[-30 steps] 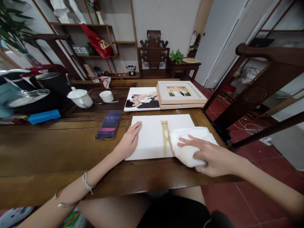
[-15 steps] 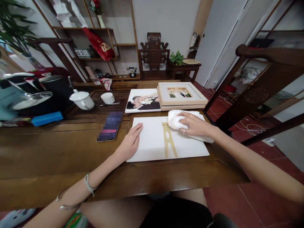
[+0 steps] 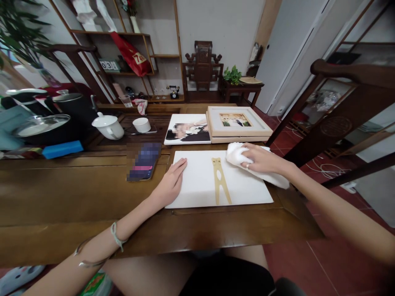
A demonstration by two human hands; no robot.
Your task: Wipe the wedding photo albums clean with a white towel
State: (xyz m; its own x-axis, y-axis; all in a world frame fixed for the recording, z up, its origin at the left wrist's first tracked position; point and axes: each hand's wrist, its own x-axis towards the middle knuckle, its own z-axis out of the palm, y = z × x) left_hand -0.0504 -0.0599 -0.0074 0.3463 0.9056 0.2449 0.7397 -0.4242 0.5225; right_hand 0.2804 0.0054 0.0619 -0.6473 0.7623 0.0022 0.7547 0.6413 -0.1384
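Note:
A white flat board (image 3: 197, 176) lies on the wooden table, with a tan A-shaped stand piece (image 3: 217, 181) down its middle. It looks like the back of a picture panel. My left hand (image 3: 173, 183) rests flat on the board's left edge, its fingers stretched out. At the upper right corner my right hand (image 3: 262, 158) grips a bunched white cloth (image 3: 236, 154) and presses it on the board. Part of the cloth trails past the board's right edge.
Behind the board lie a photo panel (image 3: 187, 133) and pale framed pictures (image 3: 240, 133), stacked. A phone (image 3: 144, 162) lies to the left. Farther left are a white lidded cup (image 3: 108, 126), a small white bowl (image 3: 141, 125), a blue box (image 3: 62, 149) and dark pots (image 3: 43, 129). A chair (image 3: 336, 119) stands right.
My right hand has slid the cloth to the right, toward the board's right edge, and more cloth hangs past it. My left hand stays in place on the board.

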